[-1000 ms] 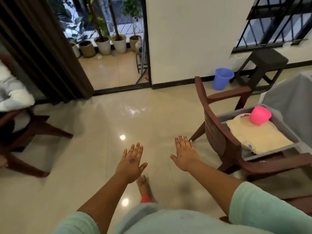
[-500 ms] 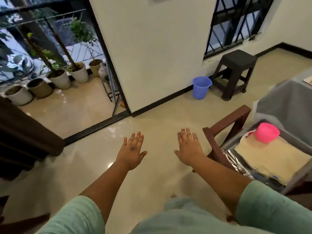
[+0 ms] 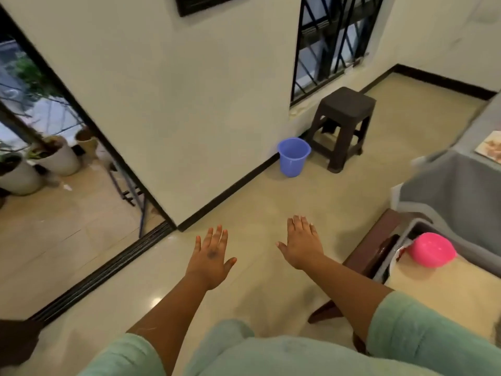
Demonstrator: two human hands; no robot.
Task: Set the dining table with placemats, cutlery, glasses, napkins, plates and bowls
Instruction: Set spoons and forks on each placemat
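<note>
While I hold my left hand (image 3: pixel 210 260) and right hand (image 3: pixel 301 245) flat and empty above the floor, nothing looks laid yet; right of my right hand, a pink bowl (image 3: pixel 431 249) waits beside the grey-clothed table (image 3: pixel 461 191).

Both arms are extended forward; the left hand (image 3: pixel 211 258) and right hand (image 3: pixel 303 245) are held flat, palms down, fingers straight.
</note>
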